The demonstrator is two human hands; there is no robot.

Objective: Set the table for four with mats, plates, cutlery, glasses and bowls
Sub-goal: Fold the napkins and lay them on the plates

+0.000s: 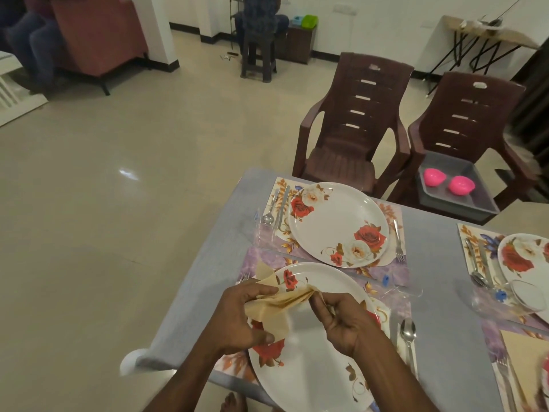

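Closest to the near edge of the tabletop, both hands work a beige napkin above the near plate. The left hand has thumb and fingers curled round one bunched end, and the right hand pinches the other end, so the cloth hangs gathered between them; it looks soft, thin and creased, part-way through a fold. The plate under it is round, glossy and white with red rose prints, lying on a floral mat of purple and cream that has a slick sheen. A steel spoon lies just right of this plate.

Further in, a second plate of the same pattern sits on its own mat, with a spoon and knife on its left and a fork on its right. Toward the right edge, a third setting shows a plate, cutlery and a clear glass lying near it, and a folded napkin marks a fourth place at the near right corner.

As I judge it, mats, plates and cutlery are largely laid; glasses appear incomplete, and bowls are still to come. Beyond the far edge, two pink bowls rest in a grey tray on a brown ribbed plastic chair.
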